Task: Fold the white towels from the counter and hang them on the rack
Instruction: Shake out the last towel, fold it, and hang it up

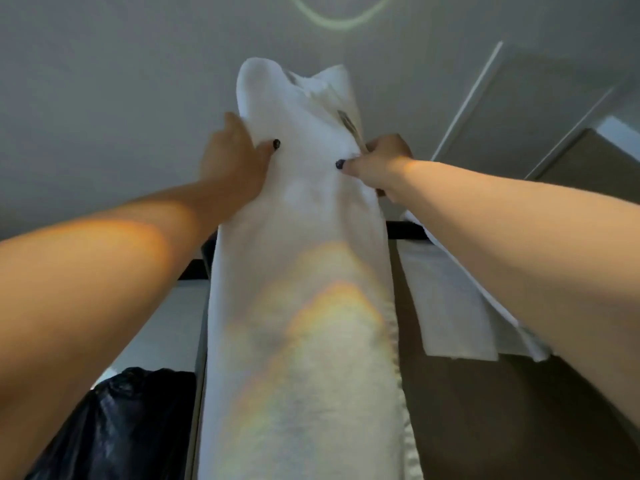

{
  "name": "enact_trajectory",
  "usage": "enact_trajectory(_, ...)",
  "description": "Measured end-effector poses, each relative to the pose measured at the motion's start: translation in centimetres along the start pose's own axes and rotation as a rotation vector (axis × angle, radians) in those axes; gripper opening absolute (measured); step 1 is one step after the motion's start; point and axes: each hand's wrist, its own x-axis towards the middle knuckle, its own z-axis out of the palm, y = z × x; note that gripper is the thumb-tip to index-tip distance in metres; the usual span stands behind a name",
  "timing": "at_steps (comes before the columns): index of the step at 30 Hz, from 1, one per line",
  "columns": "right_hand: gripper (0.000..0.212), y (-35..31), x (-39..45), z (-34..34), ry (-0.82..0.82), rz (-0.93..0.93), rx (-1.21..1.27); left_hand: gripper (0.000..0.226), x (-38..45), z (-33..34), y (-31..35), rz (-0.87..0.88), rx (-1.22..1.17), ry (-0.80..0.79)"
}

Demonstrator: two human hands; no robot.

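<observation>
Head view: the left hand [232, 164] and the right hand [375, 164] both pinch the long white towel [301, 271], thumbs in front, holding it high; a second towel [450, 299] hangs on the dark rack [408, 230] beside it

Two white towels [304, 271] [450, 306] — two hands [235, 161] [381, 164] — one black bag [114, 427].
</observation>
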Motion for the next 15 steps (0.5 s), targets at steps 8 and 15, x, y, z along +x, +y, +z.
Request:
enact_trajectory(8, 0.044, 2.9, 1.5, 2.5, -0.398, -0.002, -0.513, 0.067, 3.2, 4.4, -0.4, 0.061, 0.569, -0.476)
enact_trajectory(15, 0.041, 0.8, 0.1, 1.7, -0.523, -0.065, -0.582, 0.069, -1.4, -1.3, 1.1, -0.158, -0.058, -1.107)
